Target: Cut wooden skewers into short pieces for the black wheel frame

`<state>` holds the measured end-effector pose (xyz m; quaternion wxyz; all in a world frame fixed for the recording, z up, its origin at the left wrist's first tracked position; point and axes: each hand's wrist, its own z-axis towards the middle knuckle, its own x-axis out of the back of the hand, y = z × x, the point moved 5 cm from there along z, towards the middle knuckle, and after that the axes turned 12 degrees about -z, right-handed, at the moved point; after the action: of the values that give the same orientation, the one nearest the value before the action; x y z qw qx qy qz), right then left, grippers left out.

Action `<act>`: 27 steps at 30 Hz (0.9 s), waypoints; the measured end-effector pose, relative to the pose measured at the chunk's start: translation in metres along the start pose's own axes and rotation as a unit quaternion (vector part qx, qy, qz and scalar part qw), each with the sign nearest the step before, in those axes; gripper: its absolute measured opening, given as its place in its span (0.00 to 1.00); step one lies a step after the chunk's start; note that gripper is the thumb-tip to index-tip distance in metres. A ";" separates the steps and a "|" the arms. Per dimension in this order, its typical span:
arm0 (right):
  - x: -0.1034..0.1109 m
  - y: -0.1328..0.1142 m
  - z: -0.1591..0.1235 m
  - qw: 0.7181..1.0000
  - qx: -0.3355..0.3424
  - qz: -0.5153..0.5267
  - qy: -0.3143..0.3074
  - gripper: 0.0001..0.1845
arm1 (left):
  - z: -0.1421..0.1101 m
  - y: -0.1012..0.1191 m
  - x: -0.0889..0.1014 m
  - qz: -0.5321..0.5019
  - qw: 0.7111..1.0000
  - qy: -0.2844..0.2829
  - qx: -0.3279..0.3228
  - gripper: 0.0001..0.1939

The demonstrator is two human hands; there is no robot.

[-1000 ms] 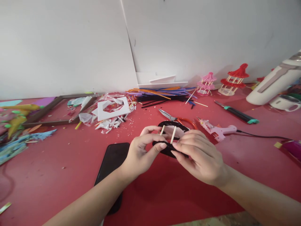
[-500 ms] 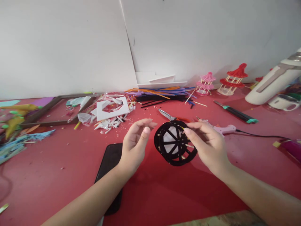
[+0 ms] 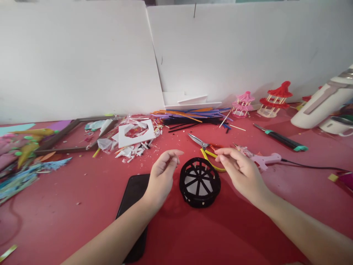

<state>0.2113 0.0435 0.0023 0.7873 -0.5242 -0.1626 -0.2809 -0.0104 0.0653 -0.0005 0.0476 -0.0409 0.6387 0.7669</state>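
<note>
A round black frame (image 3: 200, 178) with spokes across its top and a white base stands on the red table between my hands, touched by neither. To its left is my left hand (image 3: 164, 171), fingers loosely bent and thumb apart, with nothing in it. My right hand (image 3: 242, 169) hovers on the other side, its thumb and fingertips a little apart and no object visible between them. Behind the frame lie scissors (image 3: 202, 141) with yellow and red-orange handles. A black phone (image 3: 131, 198) rests under my left forearm.
A pink glue gun (image 3: 266, 160) with a cord and a black-and-teal tool (image 3: 285, 139) lie to the right. Pipe cleaners (image 3: 190, 116), a pink pagoda model (image 3: 243, 105) and a red one (image 3: 277, 99) sit at the back. White scraps (image 3: 136, 134) cover the left rear.
The black frame has left my right hand and now stands flat on the table. Both hands are away from it, and the scissors' handles are uncovered. The view has tilted slightly upward.
</note>
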 end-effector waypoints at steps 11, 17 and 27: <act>-0.008 -0.002 -0.004 0.999 0.031 -0.032 -0.029 0.09 | -0.002 0.003 -0.014 0.040 0.995 -0.087 0.019 0.18; -0.016 -0.005 -0.007 0.995 0.015 0.014 -0.097 0.16 | -0.008 0.000 -0.025 0.067 0.980 -0.176 0.058 0.17; -0.007 -0.028 -0.010 0.995 0.031 -0.002 -0.094 0.04 | -0.018 0.002 -0.031 -0.005 0.967 -0.251 0.050 0.14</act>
<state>0.1884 0.0281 0.0154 0.7837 -0.5237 -0.2454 -0.2265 0.0202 0.0462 0.0015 0.2125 0.1521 0.6438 0.7192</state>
